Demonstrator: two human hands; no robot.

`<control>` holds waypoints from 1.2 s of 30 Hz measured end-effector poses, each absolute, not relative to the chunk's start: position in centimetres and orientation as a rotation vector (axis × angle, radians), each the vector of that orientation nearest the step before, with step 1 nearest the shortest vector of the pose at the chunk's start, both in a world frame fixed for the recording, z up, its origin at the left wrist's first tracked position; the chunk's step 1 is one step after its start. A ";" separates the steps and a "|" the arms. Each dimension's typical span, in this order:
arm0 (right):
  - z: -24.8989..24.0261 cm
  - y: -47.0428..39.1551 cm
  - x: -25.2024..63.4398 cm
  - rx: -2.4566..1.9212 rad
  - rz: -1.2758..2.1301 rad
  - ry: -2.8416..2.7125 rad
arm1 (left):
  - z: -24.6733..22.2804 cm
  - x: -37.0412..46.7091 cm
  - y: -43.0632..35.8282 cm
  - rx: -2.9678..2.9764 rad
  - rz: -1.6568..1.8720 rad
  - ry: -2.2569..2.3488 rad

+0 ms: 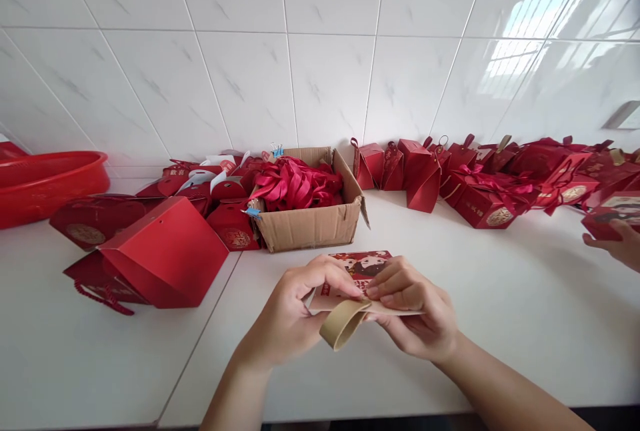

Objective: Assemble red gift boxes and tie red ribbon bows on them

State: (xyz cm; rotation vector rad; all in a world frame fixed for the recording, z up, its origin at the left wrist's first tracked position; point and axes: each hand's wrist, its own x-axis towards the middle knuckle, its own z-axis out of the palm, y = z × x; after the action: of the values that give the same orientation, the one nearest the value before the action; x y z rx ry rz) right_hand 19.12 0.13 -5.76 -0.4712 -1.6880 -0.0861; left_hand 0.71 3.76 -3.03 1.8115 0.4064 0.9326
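Both my hands grip a red paper gift box printed with cartoon figures, held just above the white table. My left hand is closed on its left side, thumb below and fingertips on the top edge. My right hand pinches the same edge from the right, fingers above and thumb below. A gold ribbon loop sticks out from that edge towards me, between the two hands. The lower part of the box is hidden behind my fingers.
Behind my hands stands a cardboard box of crimson ribbons. Red gift boxes are piled left, and more line the wall on the right. A red basin sits far left. Another person's hand holds a box at the right edge.
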 end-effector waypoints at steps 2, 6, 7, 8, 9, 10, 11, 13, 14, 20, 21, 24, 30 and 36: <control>-5.7 0.1 19.2 -0.481 -0.080 -1.676 | -3.2 1.0 3.8 1.780 0.952 0.401; -5.7 0.1 19.3 -0.496 -0.061 -1.645 | -3.4 1.6 3.8 1.734 1.026 0.413; -5.8 0.1 19.3 -0.497 -0.056 -1.636 | -3.5 1.7 3.8 1.735 1.047 0.410; -5.8 0.1 19.3 -0.497 -0.051 -1.629 | -3.5 1.8 3.8 1.739 1.066 0.402; -5.8 0.1 19.3 -0.495 -0.044 -1.622 | -3.6 1.9 3.7 1.742 1.075 0.398; -5.9 0.2 19.3 -0.492 -0.034 -1.612 | -3.6 2.0 3.7 1.744 1.082 0.397; -5.9 0.2 19.2 -0.489 -0.026 -1.601 | -3.5 2.0 3.7 1.747 1.088 0.399; -6.0 0.2 19.2 -0.484 -0.016 -1.577 | -3.5 2.0 3.6 1.766 1.102 0.420; -6.0 0.2 19.1 -0.483 -0.011 -1.565 | -3.4 2.0 3.5 1.782 1.108 0.430; -6.4 0.5 19.1 -0.499 0.202 -1.517 | -3.2 2.0 3.4 1.855 1.136 0.455; -6.4 0.5 19.1 -0.503 0.285 -1.505 | -3.1 2.0 3.3 1.855 1.123 0.479; -6.2 0.5 19.3 -0.527 0.557 -1.493 | -3.0 1.7 3.2 1.895 1.081 0.554; -5.9 0.5 19.6 -0.599 0.681 -1.579 | -2.9 1.3 3.1 2.048 1.080 0.592; -6.0 0.9 19.9 -0.644 0.921 -1.523 | -3.1 1.5 3.6 2.038 1.070 0.609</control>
State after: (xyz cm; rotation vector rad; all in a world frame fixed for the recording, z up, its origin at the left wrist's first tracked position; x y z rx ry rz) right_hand 19.86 0.86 -6.04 -0.6438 -1.5231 0.9210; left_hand 1.46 3.60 -3.08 2.0379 0.6088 1.0702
